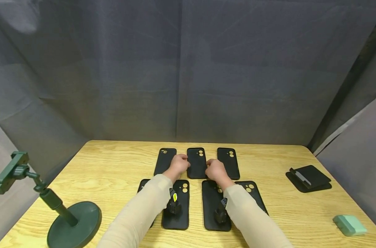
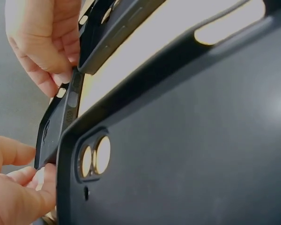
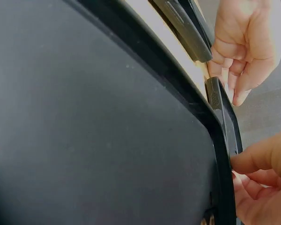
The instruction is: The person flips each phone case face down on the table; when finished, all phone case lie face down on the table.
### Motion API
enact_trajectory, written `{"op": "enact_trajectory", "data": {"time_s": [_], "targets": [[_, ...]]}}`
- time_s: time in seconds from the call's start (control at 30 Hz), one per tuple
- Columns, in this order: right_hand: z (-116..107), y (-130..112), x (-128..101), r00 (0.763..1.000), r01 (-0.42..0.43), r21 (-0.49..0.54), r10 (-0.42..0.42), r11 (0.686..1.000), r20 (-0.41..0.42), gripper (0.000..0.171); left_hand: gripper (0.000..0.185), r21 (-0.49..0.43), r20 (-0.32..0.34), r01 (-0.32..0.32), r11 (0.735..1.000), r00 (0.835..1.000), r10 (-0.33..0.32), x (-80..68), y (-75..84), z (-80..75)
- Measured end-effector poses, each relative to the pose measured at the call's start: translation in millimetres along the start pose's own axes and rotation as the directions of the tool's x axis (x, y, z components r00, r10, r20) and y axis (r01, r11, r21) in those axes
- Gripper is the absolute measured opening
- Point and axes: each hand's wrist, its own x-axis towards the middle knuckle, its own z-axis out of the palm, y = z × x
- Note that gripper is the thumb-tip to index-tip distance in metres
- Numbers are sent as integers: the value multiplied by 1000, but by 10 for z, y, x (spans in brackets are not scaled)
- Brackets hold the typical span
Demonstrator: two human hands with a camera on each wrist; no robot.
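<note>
A black phone case [image 1: 196, 164] with camera cutouts lies in the middle of the back row, between the two hands. My left hand [image 1: 179, 164] pinches its left edge, and the thumb and fingers also show there in the left wrist view. On the opposite edge, my right hand [image 3: 264, 180] grips the same case with its thumb and fingertips. Another case [image 1: 164, 162] stands to the left in that row, and a third [image 1: 228, 162] to the right. The forearms partly cover the front row, where one case [image 1: 183, 213] sits left of centre and another [image 1: 211, 213] right of centre.
A dark green stand [image 1: 82, 224] with a jointed arm rises at the left. Toward the right lie a black folded flat item [image 1: 313, 177] and a small mint-green block [image 1: 350, 225]. Dark grey cloth [image 1: 138, 86] hangs behind the wooden table [image 1: 113, 162].
</note>
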Motion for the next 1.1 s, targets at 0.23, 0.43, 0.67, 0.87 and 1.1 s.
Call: {"op": "enact_trajectory", "data": {"time_s": [0.23, 0.43, 0.67, 0.87, 1.1], "targets": [[21, 6, 19, 1000, -9, -1, 9, 1000, -3, 35, 41, -104, -12, 42, 994, 999, -43, 36, -43, 6], [42, 1, 24, 1000, -8, 5, 8, 1000, -5, 33, 38, -151, -28, 59, 987, 998, -64, 59, -80, -8], [67, -45, 55, 999, -30, 24, 30, 999, 26, 36, 35, -189, -73, 41, 981, 996, -56, 54, -52, -39], [97, -56, 71, 999, -5, 60, 3, 998, 39, 37, 32, -253, -98, 10, 967, 995, -35, 22, 11, -61], [156, -78, 82, 998, 22, 112, -29, 993, 63, 31, 32, -331, -90, -27, 943, 996, -3, -2, 90, -16]]}}
